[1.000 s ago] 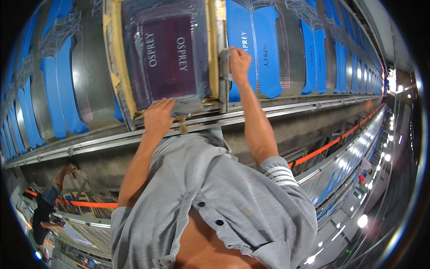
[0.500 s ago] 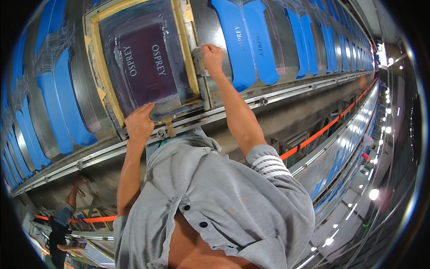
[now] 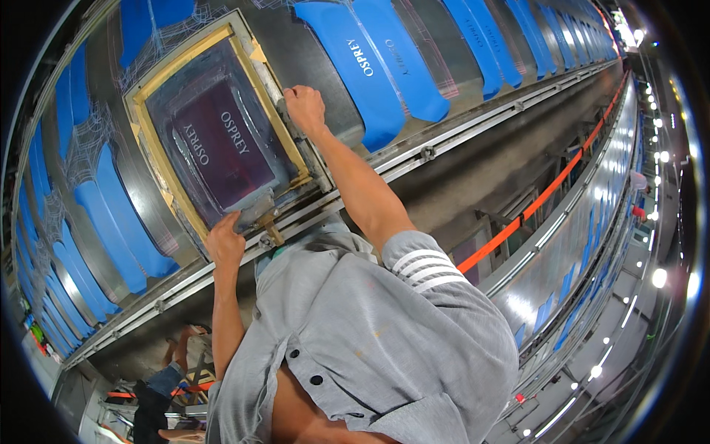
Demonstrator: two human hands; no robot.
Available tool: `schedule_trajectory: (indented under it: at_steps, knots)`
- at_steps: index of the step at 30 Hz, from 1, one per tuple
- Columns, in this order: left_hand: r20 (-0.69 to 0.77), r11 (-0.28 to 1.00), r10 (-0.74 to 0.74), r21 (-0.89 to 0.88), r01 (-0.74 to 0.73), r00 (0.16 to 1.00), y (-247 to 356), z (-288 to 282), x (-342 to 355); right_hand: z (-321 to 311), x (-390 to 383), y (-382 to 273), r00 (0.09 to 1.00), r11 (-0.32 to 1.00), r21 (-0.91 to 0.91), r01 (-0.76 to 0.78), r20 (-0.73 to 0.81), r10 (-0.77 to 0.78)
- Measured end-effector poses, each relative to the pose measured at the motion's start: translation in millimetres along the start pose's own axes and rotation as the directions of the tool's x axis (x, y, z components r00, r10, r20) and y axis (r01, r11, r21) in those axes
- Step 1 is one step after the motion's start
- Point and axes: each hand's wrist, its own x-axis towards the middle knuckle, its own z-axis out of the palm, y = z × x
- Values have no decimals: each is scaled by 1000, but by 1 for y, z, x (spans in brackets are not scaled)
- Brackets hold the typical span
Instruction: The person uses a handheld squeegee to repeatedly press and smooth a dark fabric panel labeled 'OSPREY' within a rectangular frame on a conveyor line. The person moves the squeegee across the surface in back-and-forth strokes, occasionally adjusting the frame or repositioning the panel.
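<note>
A screen-printing frame lies flat on the long table, its border edged with yellow tape. Inside it the mesh looks dark purple, with two lines of pale lettering. My left hand is closed over the frame's near left corner, fingers bent across the edge. Beside those fingers a greyish strip sits along the near end; its kind is unclear. At the frame's right side, my right hand forms a closed grip on the edge. What lies under the frame is hidden.
Blue cut fabric pieces lie in pairs along the table, some with lettering. A metal rail with small clamps follows the near edge. Behind me run an orange strip and another long table. Another person is at lower left.
The view has turned, so the table and frame appear tilted and shifted. Both hands stay at the same frame edges; the frame keeps its place between the blue pieces.
</note>
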Motion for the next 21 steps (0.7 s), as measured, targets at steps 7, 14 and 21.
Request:
schedule_trajectory:
  at_steps: [7, 14, 21]
  knots:
    - [20, 998, 45, 31, -45, 999, -16, -6, -4, -1, -18, -17, 1000, 1000, -6, 4, -10, -4]
    - [94, 997, -2, 82, -6, 996, -43, -42, -30, 6, -59, -45, 995, 998, 58, -1, 97, -5]
    - [122, 991, 54, 116, -68, 991, -58, -98, -76, -2, -111, -88, 947, 984, 169, -66, 320, 8]
